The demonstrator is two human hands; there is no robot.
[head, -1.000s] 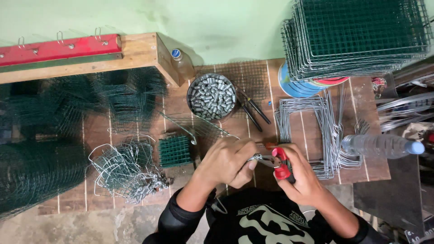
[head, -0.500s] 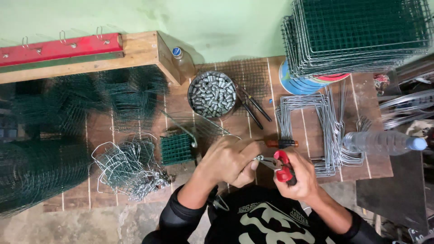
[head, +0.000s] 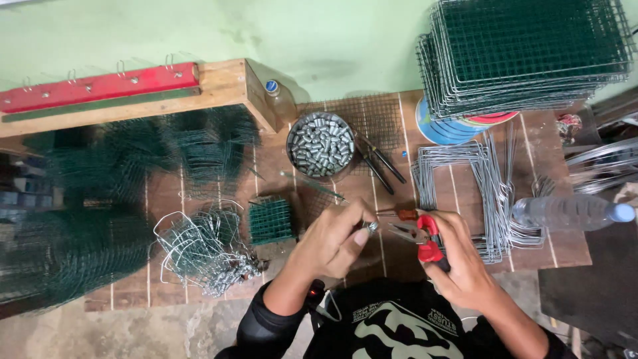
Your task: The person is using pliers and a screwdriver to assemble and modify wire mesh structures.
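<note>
A small metal sleeve [head: 372,227] is pinched in the left hand [head: 332,242]; red pliers [head: 420,237] are gripped in the right hand [head: 458,256]. The sleeve could be dropped, or a fingertip nipped, if the pliers are closed off-centre.

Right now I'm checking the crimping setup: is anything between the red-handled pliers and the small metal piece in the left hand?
Nothing visible. The red-handled pliers in the right hand point at the small metal piece pinched by the left hand, with only a bare gap above the wooden table.

A stack of green mesh panels [head: 528,53], a plastic bottle [head: 571,211] and bent wire frames [head: 458,189] lie around.
</note>
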